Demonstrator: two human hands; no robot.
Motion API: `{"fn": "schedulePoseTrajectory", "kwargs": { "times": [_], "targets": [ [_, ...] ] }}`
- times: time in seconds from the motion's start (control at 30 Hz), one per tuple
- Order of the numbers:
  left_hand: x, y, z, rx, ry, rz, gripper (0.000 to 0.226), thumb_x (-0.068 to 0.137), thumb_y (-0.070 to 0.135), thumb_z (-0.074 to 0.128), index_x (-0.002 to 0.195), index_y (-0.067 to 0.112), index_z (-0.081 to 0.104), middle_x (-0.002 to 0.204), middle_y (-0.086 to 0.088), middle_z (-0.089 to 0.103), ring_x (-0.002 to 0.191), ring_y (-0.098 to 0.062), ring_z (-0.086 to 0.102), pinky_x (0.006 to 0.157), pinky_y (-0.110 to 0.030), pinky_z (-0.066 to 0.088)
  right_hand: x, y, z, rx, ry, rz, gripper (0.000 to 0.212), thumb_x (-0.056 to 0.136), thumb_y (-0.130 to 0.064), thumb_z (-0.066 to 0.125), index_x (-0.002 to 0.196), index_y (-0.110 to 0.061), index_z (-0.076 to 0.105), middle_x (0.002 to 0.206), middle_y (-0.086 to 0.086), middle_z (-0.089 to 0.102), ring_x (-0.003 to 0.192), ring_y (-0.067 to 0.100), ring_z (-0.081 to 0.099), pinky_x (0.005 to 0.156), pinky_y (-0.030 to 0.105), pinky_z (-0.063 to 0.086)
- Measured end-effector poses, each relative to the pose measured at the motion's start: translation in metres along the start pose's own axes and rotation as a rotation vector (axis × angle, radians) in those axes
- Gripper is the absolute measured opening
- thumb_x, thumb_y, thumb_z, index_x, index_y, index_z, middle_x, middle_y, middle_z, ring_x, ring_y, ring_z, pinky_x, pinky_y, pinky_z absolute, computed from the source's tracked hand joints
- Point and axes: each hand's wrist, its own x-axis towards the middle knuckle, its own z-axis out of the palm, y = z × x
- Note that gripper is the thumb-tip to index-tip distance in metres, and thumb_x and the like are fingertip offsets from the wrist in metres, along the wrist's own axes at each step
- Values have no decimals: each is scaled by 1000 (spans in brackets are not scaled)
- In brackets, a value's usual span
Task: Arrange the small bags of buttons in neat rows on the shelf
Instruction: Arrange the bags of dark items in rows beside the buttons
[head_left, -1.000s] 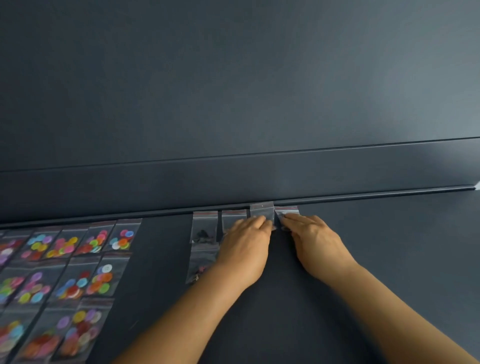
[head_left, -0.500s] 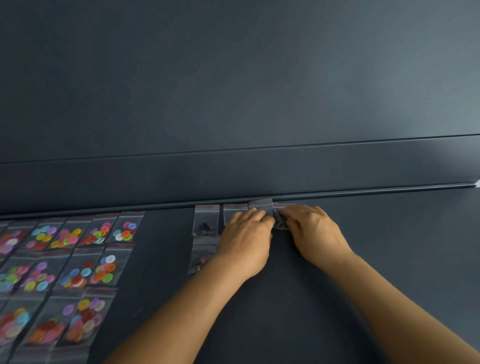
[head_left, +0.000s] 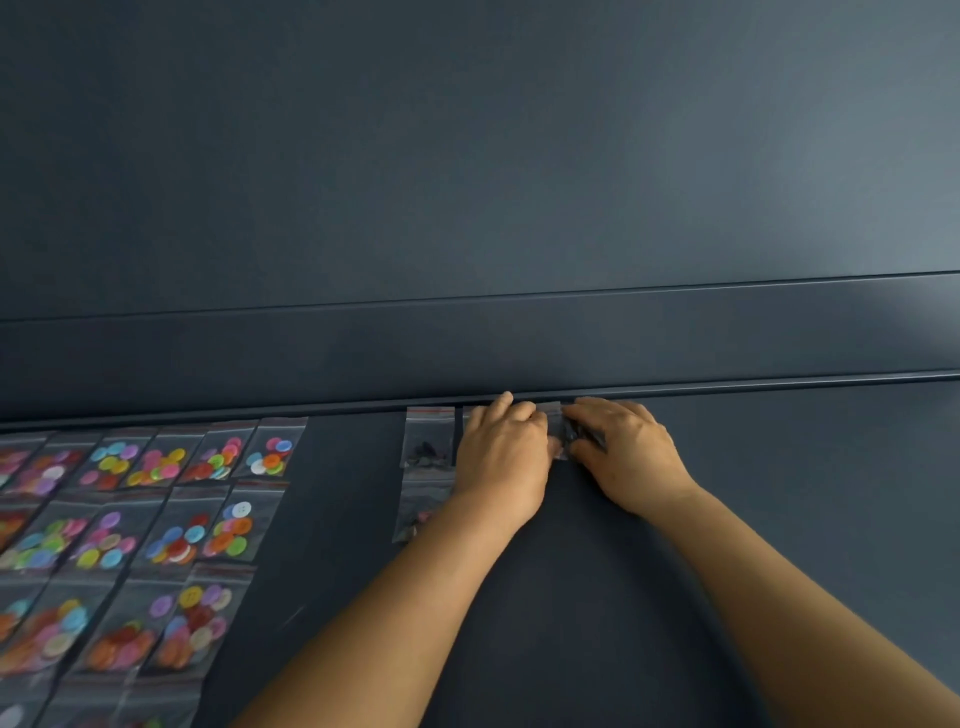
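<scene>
Bags of dark buttons (head_left: 563, 434) belong square along the shelf (head_left: 779, 519) back edge, so keep your flat left hand (head_left: 506, 457) pressing while your right hand (head_left: 626, 452) pinches the newest one flush beside its neighbour.

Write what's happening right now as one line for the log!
phase: lining up back row | left hand: pressing on dark-button bags | right hand: pinching dark-button bag | colourful-button bags: in rows at left | shelf
</scene>
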Motion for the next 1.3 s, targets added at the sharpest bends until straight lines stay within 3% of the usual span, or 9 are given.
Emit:
{"fn": "schedulePoseTrajectory", "kwargs": {
  "times": [0.17,0.27,0.37,0.53,0.8,0.97,1.17,1.3],
  "targets": [
    [-2,2,1,7,17,-6,46,101,35,36,141,12,38,150,0,34,144,-21,14,113,-36,11,3,-4,-5,27,-45,4,44,88,-17,56,132,-24,52,140,-8,48,134,17,34,110,41,29],
    [-10,1,-4,-44,93,19,49,99,35,42,142,10,37,146,-2,39,140,-21,23,113,-33,16,-1,-2,-8,56,18,12,49,85,-20,63,132,-20,52,136,-2,52,131,19,39,108,38,31],
    [-17,0,-7,-76,165,73,40,97,31,49,132,11,50,133,0,51,127,-19,38,105,-29,28,-8,-1,-7,65,73,0,39,84,-19,65,123,-17,59,126,0,60,122,23,45,99,33,37],
    [-21,-1,-3,-52,98,28,26,92,8,53,118,10,59,121,-2,57,114,-21,47,89,-32,43,-12,-2,-1,74,79,-19,33,88,-11,59,119,-21,63,120,-4,62,117,21,49,89,25,38],
    [-21,1,-5,-26,102,34,27,90,2,53,115,9,60,114,-3,58,109,-23,50,81,-31,42,-10,-6,-3,4,86,5,33,88,-9,56,119,-19,61,123,-2,61,116,22,49,84,23,34],
    [-39,-8,-21,-25,148,29,36,92,12,55,127,10,53,126,-4,55,120,-23,46,100,-32,37,-21,-30,-5,-38,91,-107,40,87,-15,59,127,-16,56,132,1,56,125,24,45,101,36,37],
    [-103,-61,-53,36,182,-96,53,94,35,50,142,17,37,144,-3,43,136,-22,32,114,-34,18,-41,-94,15,-198,-44,-243,59,90,-47,51,142,-27,32,149,-7,32,139,16,25,111,35,20],
    [-159,-106,-66,8,190,-216,56,96,42,45,146,24,28,150,4,34,139,-15,24,115,-30,13,-61,-150,36,-170,-103,-319,65,89,-54,46,145,-31,23,152,-11,25,140,13,21,113,33,14]
  ]
}}
